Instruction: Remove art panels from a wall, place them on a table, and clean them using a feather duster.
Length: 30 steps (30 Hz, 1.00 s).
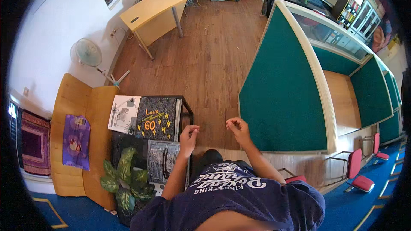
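Observation:
Both of my hands are raised in front of my body above the wood-plank floor (210,70). My left hand (189,138) is on the left, near the right edge of a black low table, its thumb and fingers drawn together in a pinch. My right hand (240,131) is apart from it, close to a green partition panel (282,96), fingers curled toward the thumb. I can see nothing between the fingers of either hand. On the table lie a black painted panel (157,115) with bright lettering, a white drawn panel (123,112) and a silver textured panel (160,160).
A leafy plant (126,170) stands at the table's near end. Left of it is a mustard sofa (96,141) with a purple cloth (76,141). A standing fan (88,53) and a wooden desk (160,3) are farther off. Red chairs (354,163) stand right.

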Tool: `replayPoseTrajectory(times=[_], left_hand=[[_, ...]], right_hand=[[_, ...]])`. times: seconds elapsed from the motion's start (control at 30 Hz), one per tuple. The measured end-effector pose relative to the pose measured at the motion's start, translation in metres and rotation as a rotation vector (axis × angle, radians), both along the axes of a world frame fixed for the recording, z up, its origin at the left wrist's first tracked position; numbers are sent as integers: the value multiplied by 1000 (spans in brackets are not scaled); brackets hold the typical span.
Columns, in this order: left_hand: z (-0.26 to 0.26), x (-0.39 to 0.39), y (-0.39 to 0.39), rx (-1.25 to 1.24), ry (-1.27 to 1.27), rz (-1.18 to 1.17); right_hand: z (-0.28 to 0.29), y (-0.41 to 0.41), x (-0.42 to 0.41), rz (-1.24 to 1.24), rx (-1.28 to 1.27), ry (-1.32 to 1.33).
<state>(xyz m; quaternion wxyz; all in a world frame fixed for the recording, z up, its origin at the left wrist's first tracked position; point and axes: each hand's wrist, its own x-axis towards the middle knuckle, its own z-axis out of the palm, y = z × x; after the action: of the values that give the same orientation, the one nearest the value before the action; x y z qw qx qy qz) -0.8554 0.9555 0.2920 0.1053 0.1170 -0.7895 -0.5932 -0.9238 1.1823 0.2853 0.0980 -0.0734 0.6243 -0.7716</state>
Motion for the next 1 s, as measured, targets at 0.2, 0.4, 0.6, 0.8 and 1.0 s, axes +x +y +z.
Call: replayPoseTrajectory(times=[0.2,0.4,0.6,0.8,1.0], left_hand=[[35,-8,4,-13,-72,-121],[42,-16,12,14,-58,-166],[85,-48,7,24,-12,-214],[103,-62,25,104,31,-220],[113,-57,40,7,13,-279]], right_hand=[[5,-5,6,-42,-30,-55],[24,-6,9,-62,-5,-80],[56,0,-8,-107,1,-50],[64,17,-9,-242,-47,-25],[60,13,10,-206,-55,-96]])
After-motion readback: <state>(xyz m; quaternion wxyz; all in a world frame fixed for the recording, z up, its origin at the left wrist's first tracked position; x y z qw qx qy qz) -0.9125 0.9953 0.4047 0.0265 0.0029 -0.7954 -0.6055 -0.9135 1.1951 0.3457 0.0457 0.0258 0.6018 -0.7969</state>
